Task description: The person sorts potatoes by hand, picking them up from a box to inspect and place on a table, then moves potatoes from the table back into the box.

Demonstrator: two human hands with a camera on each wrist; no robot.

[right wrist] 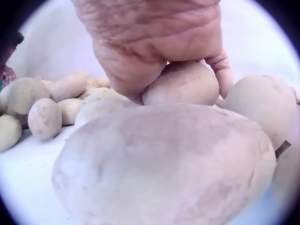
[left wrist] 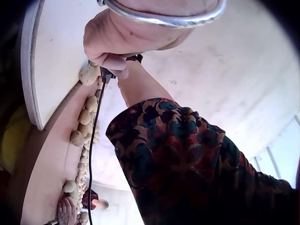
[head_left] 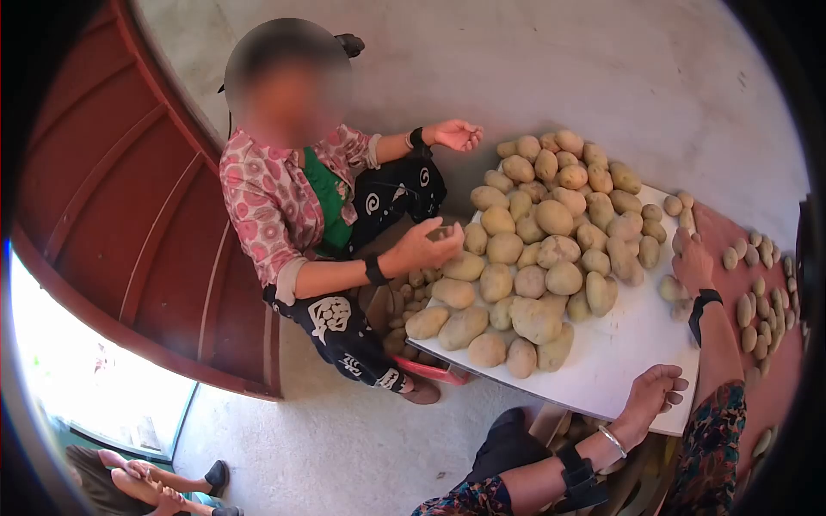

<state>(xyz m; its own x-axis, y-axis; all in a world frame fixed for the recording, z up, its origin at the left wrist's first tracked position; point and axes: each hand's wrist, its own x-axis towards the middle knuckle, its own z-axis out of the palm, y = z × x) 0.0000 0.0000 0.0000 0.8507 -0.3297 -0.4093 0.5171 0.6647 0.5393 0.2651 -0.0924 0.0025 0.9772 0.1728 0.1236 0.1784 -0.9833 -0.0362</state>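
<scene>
White tabletop's edge (head_left: 551, 392) lies near both hands (head_left: 650, 401) — right (head_left: 693, 263) grips a potato (right wrist: 183, 85)

A rounded, tan potato (right wrist: 182, 85) shows partly behind a larger potato (right wrist: 164, 164)

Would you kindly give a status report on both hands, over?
Right hand grips a potato. Left hand looks empty, near white board's edge. Neighbouring potatoes crowd the grip.

The head view looks down from above, wide, over bench (head_left: 621, 348) and potatoes (head_left: 555, 218). The left wrist view starts close at the left hand (left wrist: 124, 40), facing past the bench's edge to the wall (left wrist: 234, 65). The right wrist view, low and nearest, faces the right hand (right wrist: 157, 35) across potatoes. All three share bench and potatoes.
</scene>
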